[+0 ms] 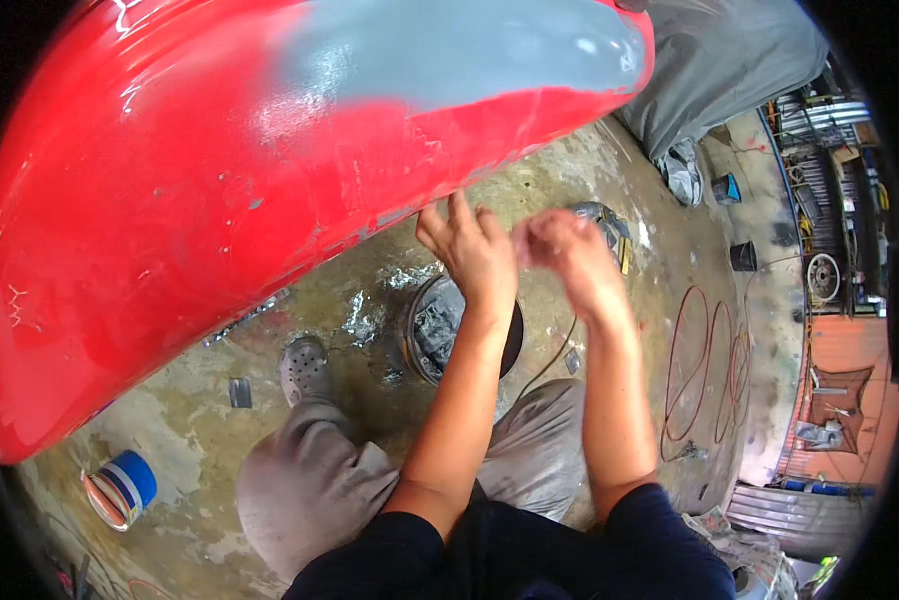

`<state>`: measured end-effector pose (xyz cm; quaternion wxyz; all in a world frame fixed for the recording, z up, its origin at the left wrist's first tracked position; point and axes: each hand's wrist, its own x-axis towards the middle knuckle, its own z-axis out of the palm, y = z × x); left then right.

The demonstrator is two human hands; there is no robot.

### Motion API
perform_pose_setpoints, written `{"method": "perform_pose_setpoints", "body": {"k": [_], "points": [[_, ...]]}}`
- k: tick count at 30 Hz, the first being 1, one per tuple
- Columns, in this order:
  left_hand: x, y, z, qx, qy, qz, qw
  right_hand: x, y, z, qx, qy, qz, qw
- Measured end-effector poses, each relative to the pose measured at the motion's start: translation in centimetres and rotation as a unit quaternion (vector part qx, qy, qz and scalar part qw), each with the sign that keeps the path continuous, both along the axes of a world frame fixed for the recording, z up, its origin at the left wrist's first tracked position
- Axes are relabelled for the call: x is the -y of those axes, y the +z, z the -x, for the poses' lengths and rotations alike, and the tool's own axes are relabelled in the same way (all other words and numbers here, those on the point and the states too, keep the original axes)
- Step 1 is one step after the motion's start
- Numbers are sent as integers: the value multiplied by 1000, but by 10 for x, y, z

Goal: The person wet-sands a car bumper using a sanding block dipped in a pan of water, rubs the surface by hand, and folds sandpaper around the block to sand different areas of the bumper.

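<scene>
A large glossy red panel with a grey patch along its upper part spans the upper left. At its lower edge is my left hand, its fingertips touching or very near the edge, fingers apart and nothing seen in it. My right hand hangs in the air just to the right of it, blurred by motion. Its fingers look curled, but whether they hold anything is hidden by the blur. Below my left hand stands a round dark container with grey material inside, partly covered by my forearm.
A power tool lies on the floor beyond my right hand. A blue bucket is at the lower left. Red hose coils on the right. A grey cover drapes something at the upper right; a black bucket stands near the wall.
</scene>
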<state>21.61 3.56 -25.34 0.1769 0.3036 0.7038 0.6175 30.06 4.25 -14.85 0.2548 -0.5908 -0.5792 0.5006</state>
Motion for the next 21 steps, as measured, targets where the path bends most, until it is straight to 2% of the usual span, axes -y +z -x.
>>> {"method": "perform_pose_setpoints", "body": {"k": [1, 3, 4, 6, 7, 10, 11, 12, 13, 14, 15, 16, 18, 19, 21], "points": [[-3, 15, 1, 8, -16, -23, 1000, -2, 25, 15, -10, 43, -61, 997], [-5, 35, -3, 5, -24, -59, 998, -9, 62, 35, -53, 58, -115, 990], [-7, 44, -4, 3, -26, -77, 997, -4, 83, 42, -36, 73, -126, 989], [-12, 55, -6, -15, -44, -116, 992, 6, 92, 45, 34, 86, -225, 970], [-14, 57, -6, -22, -51, -118, 991, 10, 84, 40, 30, 52, -241, 969], [-15, 38, -6, -53, -58, -78, 994, 14, 14, -5, 45, -28, -257, 965], [-16, 26, -8, -64, -48, -57, 995, 20, -15, -18, 82, -58, -218, 971], [-16, 14, -11, -75, -40, -35, 996, 29, -53, -33, 70, -81, -160, 981], [-15, 3, -10, -98, -44, -25, 994, 36, -107, -60, 48, -55, -85, 994], [-14, 0, -10, -99, -41, -21, 994, 55, -137, -57, 161, -57, -86, 982], [-12, -1, -10, -100, -40, -18, 994, 73, -135, -43, 192, -13, 16, 981], [-10, -3, -10, -103, -38, -16, 994, 90, -176, -58, 166, 48, -10, 985], [-8, -3, -6, -97, -51, -11, 994, 112, -223, -61, 139, 115, -13, 983], [-7, -1, -5, -93, -58, -9, 994, 120, -229, -48, 142, 120, 10, 983], [-5, 6, -5, -73, -62, -22, 995, 131, -257, -42, 265, 148, -66, 951]]}}
